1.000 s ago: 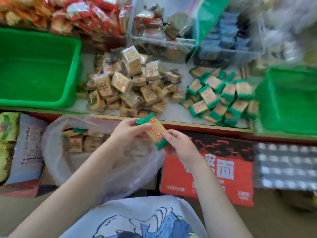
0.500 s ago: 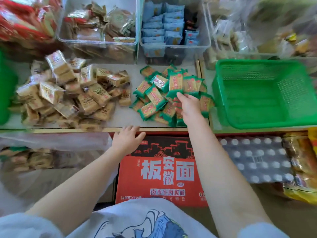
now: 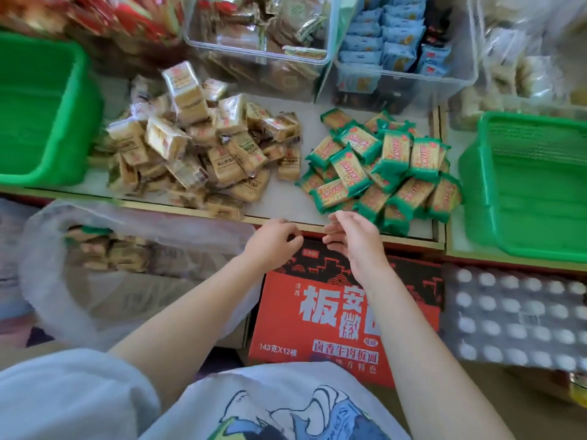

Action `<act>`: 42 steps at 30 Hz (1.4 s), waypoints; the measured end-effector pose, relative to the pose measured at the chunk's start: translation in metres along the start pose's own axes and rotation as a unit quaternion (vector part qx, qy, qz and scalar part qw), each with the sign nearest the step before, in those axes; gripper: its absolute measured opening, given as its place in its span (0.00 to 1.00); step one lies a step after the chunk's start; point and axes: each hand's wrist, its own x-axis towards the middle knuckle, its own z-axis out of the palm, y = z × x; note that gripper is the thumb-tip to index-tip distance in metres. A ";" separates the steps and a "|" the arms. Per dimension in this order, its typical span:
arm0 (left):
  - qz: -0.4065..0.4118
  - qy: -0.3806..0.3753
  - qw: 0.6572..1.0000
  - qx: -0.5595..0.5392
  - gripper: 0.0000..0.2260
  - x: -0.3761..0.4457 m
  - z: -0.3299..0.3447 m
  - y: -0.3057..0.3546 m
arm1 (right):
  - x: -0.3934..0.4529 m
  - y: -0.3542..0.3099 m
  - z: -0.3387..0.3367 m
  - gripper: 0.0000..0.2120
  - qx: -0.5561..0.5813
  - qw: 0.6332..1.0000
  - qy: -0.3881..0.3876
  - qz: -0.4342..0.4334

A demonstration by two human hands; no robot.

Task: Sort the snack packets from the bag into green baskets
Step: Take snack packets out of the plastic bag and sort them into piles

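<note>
- Here, both hands hang close together just off the near edge of the shelf (image 3: 286,204), above a red noodle carton (image 3: 343,315).
- The left hand (image 3: 274,241) holds nothing; its fingers are loosely curled and point right, toward the other hand.
- The right hand (image 3: 351,238) also holds nothing, with fingers relaxed and slightly bent, the tips close to the left hand's but not touching them.
- The clear plastic bag (image 3: 127,281) sits at the near left, below the shelf edge, mouth open, with tan packets still inside it.
- On the shelf, a pile of tan snack packets (image 3: 203,147) lies left of centre.
- A pile of green-edged snack packets (image 3: 381,166) lies right of centre, just beyond the right hand, its near edge reaching the shelf lip.
- The left green basket (image 3: 41,112) stands at the far left of the shelf, beside the tan pile; no packets show in the part in view.
- The right green basket (image 3: 524,185) stands at the right, just beside the green-edged pile; no packets show in it.
- Clear tubs (image 3: 403,46) of other snacks line the far side.
- A wrapped pack of white-capped bottles (image 3: 514,315) sits right of the carton.
</note>
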 end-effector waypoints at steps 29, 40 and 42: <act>-0.302 0.110 0.906 -0.277 0.22 -0.193 -0.055 -0.418 | 0.016 0.222 0.431 0.28 -0.035 0.958 -0.004 0.283; -0.098 0.385 0.917 -0.041 0.25 -0.140 -0.139 -0.331 | -0.056 0.084 0.340 0.09 0.000 0.982 -0.117 0.149; -0.077 0.399 0.914 -0.019 0.25 -0.113 -0.168 -0.322 | -0.053 0.046 0.341 0.07 0.032 0.986 -0.135 0.089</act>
